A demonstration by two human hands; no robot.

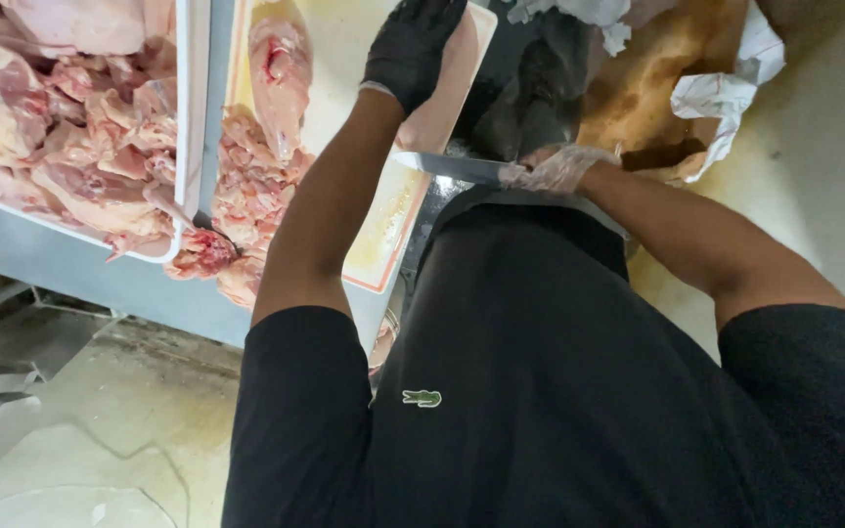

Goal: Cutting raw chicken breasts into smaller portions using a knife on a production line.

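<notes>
The left hand (411,49), in a black glove, is pressing flat with fingers spread on a pale piece of raw chicken (439,93) that is lying on the cutting board (383,225), at the board's far right corner. The right hand (557,168), in a thin clear glove, is closing fully around the handle of a knife (447,166); its blade is pointing left, reaching over the board's right edge just below the held piece. On the left half of the board a heap of cut chicken pieces (251,186) is lying, with one larger piece at the far end. Left of the board, a white tray (188,117) is holding more raw chicken. Right of the board, crumpled brown paper (657,78) is lying near the knife hand.
</notes>
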